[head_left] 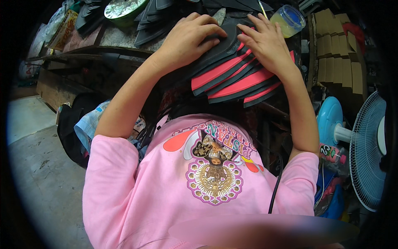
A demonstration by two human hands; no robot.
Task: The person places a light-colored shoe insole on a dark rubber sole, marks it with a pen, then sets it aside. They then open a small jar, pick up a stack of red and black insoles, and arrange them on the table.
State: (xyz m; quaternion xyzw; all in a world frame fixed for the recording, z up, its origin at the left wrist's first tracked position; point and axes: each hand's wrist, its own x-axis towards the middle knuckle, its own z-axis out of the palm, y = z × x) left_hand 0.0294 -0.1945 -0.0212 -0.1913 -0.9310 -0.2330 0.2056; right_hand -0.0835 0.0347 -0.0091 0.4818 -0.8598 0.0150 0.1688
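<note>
My left hand (195,34) rests with bent, parted fingers on a flat black sole-shaped piece (227,45), its thumb and index fingertips near the piece's middle. To its right, my right hand (267,46) lies palm down with fingers spread, the fingertips by the black piece's right edge. Under and beside that hand a bundle of red-and-black foam pieces (242,85) fans out toward my body, over the table's near edge. The far ends of these pieces are hidden under my right hand and the black piece.
More black cut pieces (152,25) are stacked to the left, near a round green-rimmed dish (124,8). A clear tub of yellowish stuff (287,20) stands beyond my right hand. Tan boxes (340,62), a blue fan (369,145) and a bottle (331,154) are on the right.
</note>
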